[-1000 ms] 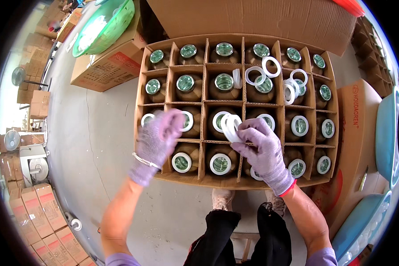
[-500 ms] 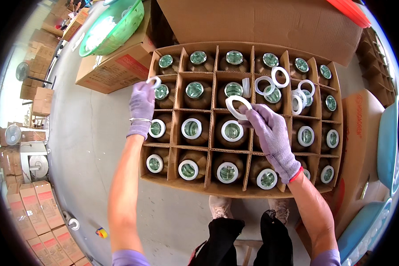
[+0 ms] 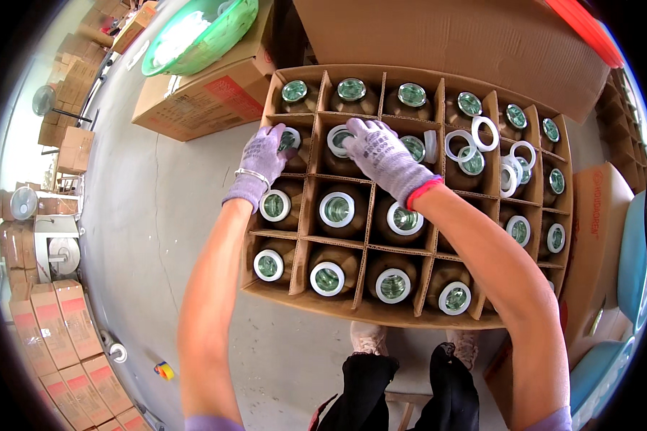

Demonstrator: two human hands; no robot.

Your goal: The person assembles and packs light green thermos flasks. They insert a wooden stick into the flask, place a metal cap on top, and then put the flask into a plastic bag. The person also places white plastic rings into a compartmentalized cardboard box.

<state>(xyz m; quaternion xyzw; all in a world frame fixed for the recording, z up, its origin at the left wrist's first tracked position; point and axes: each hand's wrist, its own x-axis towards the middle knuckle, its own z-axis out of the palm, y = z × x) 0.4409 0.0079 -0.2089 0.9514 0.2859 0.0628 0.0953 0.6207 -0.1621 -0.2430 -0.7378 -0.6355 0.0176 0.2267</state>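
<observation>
A divided carton (image 3: 352,313) holds several glass jars with greenish mouths, one per cell. In the second row from the back, my gloved left hand (image 3: 261,159) curls around a white ring (image 3: 297,135) at the mouth of the leftmost jar. One cell to the right, my gloved right hand (image 3: 382,149) presses another white ring (image 3: 332,136) on a jar's mouth, its fingertips closed on the rim. White rings circle the jar mouths in the two near rows, such as this fitted ring (image 3: 337,225). Loose rings (image 3: 485,134) lie over jars at the right.
A green basket (image 3: 207,44) with white pieces rests on a closed carton (image 3: 201,100) at the back left. The big carton's raised flap (image 3: 446,50) stands behind the jars. Blue tubs (image 3: 631,266) and another carton (image 3: 593,223) are at the right. A stool (image 3: 408,399) is below.
Both hands have come down to jar mouths in the second row with the rings they carried. My right hand moved left and away from me. The whole view shifted slightly.
</observation>
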